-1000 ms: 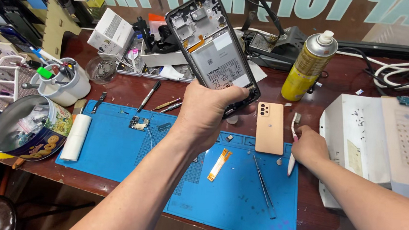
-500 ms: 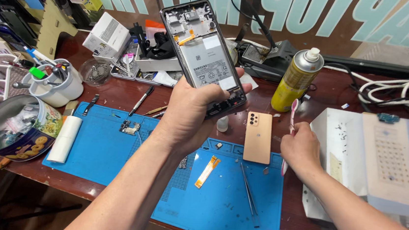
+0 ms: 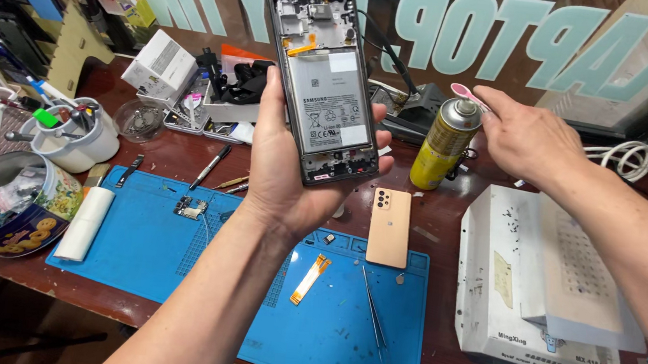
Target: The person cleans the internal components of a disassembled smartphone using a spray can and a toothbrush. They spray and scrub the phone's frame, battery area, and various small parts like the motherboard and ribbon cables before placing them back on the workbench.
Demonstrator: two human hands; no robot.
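My left hand (image 3: 283,163) holds the opened phone (image 3: 323,80) upright above the blue mat (image 3: 176,263), grip closed around its lower edge, battery facing me. My right hand (image 3: 531,138) pinches a pink pry tool (image 3: 468,95) over the yellow spray can (image 3: 445,142) near the desk's far edge.

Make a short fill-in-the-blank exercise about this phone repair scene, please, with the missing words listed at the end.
1. The opened phone, its battery showing, is held up in the ____ hand.
2. The right hand holds a small pink tool just above a yellow ____ can.
3. The peach back cover lies at the edge of the ____ mat.
4. Thin metal ____ lie on the mat.

Missing words: left; spray; blue; tweezers
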